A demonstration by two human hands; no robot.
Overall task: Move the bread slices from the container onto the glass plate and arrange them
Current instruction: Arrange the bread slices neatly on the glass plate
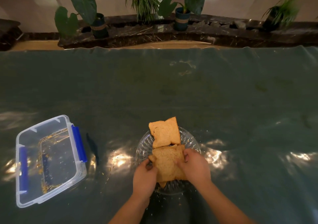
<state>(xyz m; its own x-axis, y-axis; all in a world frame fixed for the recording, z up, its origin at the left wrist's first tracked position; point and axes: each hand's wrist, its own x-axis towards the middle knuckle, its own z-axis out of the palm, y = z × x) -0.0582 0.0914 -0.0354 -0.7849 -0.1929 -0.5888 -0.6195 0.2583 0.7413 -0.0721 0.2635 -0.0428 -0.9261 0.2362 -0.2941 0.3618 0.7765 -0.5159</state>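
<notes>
While green cloth (172, 93) covered table, clear container (49, 162) with blue latches sat at left, only crumbs inside, well apart from glass plate (192, 137). Plate carried bread: far slice (165, 131) lay flat, overhanging far rim; near slices (167, 163) stacked, overlapping. Left hand (143, 177) pinched stack's left edge; right hand (194, 167) gripped its right edge.
</notes>
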